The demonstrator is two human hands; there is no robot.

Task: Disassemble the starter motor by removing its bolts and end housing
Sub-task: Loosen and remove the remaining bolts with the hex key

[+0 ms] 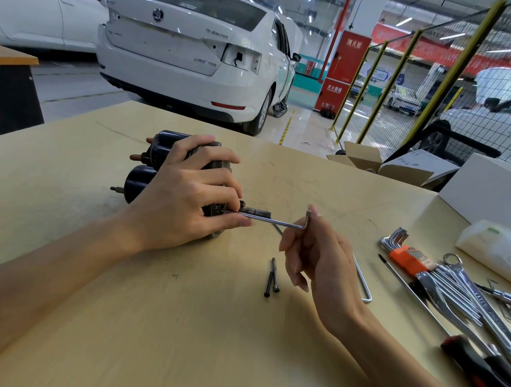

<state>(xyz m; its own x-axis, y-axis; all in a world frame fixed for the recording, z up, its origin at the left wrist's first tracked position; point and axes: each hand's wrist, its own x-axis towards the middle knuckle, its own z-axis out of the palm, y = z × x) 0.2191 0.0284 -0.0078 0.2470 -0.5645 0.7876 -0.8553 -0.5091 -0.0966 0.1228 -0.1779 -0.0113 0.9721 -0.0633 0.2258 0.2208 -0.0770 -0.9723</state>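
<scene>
1. Head view is showing the left hand [187, 195] curling its fingers over the starter motor [172, 173], its grip clamped on the housing, with the thumb steadying the hex key [278, 221].
2. The right hand [314, 255] is pinching the key's short bent end, its grip closed around it, wrist raised off the surface [137, 327].
3. The key's long arm is reaching into the motor's end.
4. The motor is lying toward the surface's far left edge.
5. Two removed bolts [271, 277] are lying side by side between the hands, toward the near edge.
</scene>
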